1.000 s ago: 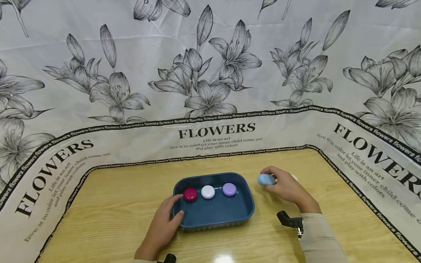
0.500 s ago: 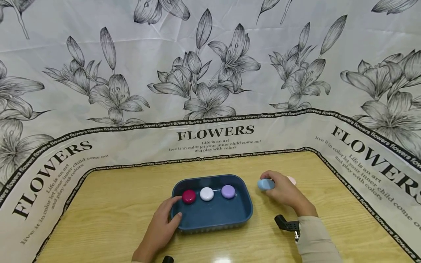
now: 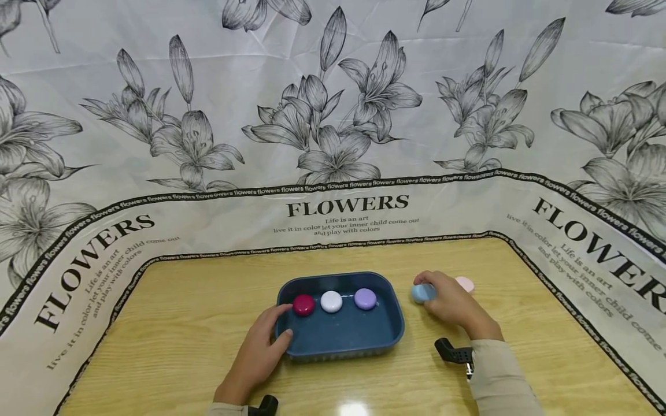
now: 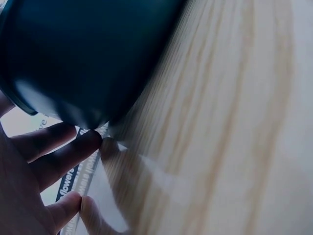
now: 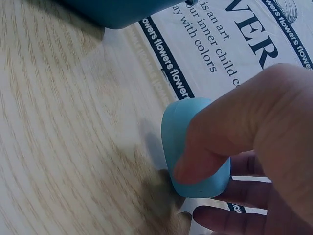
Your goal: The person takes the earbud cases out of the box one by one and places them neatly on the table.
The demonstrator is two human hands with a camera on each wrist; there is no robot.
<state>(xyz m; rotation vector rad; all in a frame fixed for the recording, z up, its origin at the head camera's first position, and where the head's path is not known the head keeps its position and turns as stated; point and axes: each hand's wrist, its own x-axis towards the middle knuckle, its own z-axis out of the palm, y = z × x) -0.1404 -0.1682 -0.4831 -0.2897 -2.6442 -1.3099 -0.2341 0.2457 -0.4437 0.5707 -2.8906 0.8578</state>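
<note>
Nearest, the left hand (image 3: 259, 348), its fingers loosely spread and clasping nothing, touches the left end of a dark-blue, rounded rectangular tray (image 3: 343, 340), where a glossy crimson disc (image 3: 303, 305), a glossy white disc (image 3: 331, 301) and a lilac disc (image 3: 365, 299) sit in a row, seemingly done. Beyond the tray's right end, the right hand (image 3: 454, 301) pinches a thick light-blue disc (image 3: 420, 294) (whether it clears the wooden table (image 3: 171, 329) I cannot tell). Farther off lies a pale-pink disc (image 3: 465, 283), so two appear left outside.
</note>
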